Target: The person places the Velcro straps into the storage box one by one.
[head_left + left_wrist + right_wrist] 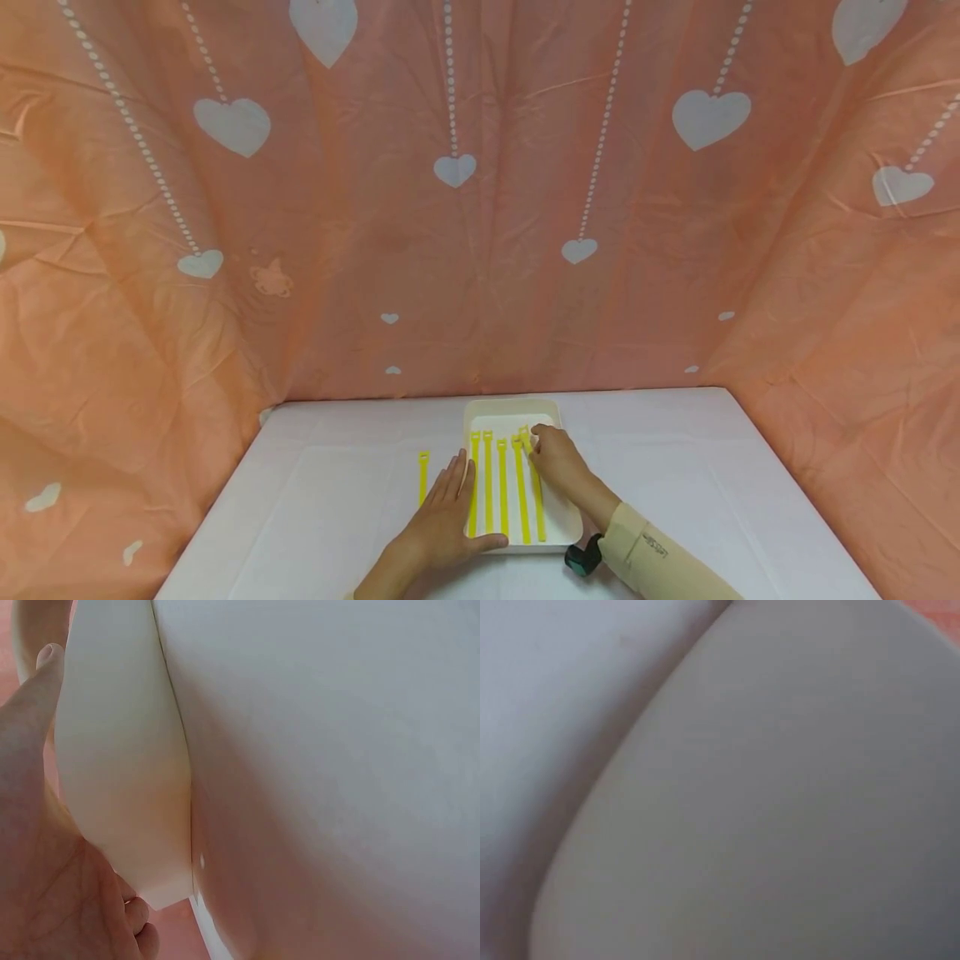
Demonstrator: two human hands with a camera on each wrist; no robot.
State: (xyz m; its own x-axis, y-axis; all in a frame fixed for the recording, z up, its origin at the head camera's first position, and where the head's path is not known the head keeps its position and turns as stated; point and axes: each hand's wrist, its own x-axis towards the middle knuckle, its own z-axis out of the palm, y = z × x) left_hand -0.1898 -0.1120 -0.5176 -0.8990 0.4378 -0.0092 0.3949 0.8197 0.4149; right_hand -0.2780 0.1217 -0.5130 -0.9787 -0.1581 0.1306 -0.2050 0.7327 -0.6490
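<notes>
In the head view a white tray holds several yellow cable ties with slotted heads, laid lengthwise side by side. My right hand reaches in over the right rim. Its thumb and index finger pinch the rightmost cable tie near its head, which leans against its neighbour. At the front left corner my left hand rests against the tray, fingers straight along the side and thumb along the front rim. The left wrist view shows that hand beside the tray's outer wall.
One more yellow cable tie lies on the white table, left of the tray. A dark wrist device sits at the right wrist, near the tray's front right corner. An orange curtain with white hearts surrounds the table's back and sides.
</notes>
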